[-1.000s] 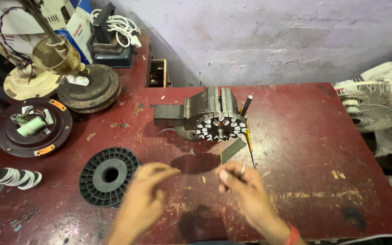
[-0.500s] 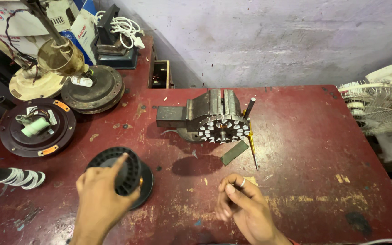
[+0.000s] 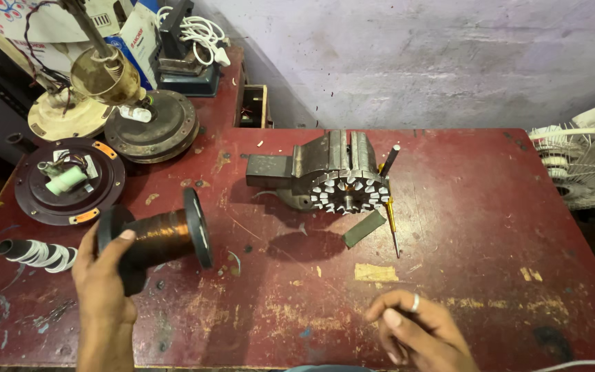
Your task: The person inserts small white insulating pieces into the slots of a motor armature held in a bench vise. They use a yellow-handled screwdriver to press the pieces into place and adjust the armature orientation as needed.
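Observation:
My left hand (image 3: 102, 279) grips a black spool of copper wire (image 3: 161, 235), tipped on its side just above the red table (image 3: 490, 227) at the left. My right hand (image 3: 418, 332) is near the front edge, fingers curled with thumb and forefinger pinched together; a ring is on one finger. Whether it pinches a thin wire I cannot tell. At the table's middle a grey bench vise (image 3: 311, 167) clamps a round slotted stator core (image 3: 349, 193). A thin yellow-handled tool (image 3: 392, 227) and a grey strip (image 3: 364, 228) lie just right of the vise.
Round fan motor housings (image 3: 69, 180) (image 3: 151, 127) and a brass-coloured motor part (image 3: 105, 74) stand at the back left. A ribbed tube (image 3: 34, 253) lies at the left edge. A white fan guard (image 3: 580, 162) sits past the right edge. A grey wall stands behind.
My left hand reached left to the spool lying flat, then picked it up and tipped it on its side. My right hand drew back toward the front edge.

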